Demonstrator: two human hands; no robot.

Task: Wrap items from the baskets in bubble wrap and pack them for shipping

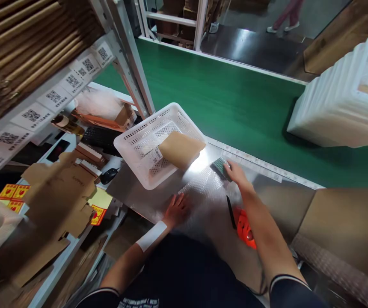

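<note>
A sheet of clear bubble wrap [203,188] lies on the metal worktop [132,192] in front of me. My left hand [176,208] rests flat on the sheet's near left edge, fingers spread. My right hand [235,172] reaches to the sheet's far right corner and pinches a small dark green item [220,166] lying there. A white perforated plastic basket [139,141] stands just beyond the sheet, with a brown paper parcel [180,149] and a barcode label [154,155] inside it.
An orange tape dispenser [244,226] sits by my right forearm. A green conveyor belt [235,98] runs behind the worktop. Stacked white baskets [341,102] stand on it at right. Flat cardboard [58,188], a mouse [108,175] and a keyboard [100,137] lie left under shelving. Cardboard boxes [347,222] sit right.
</note>
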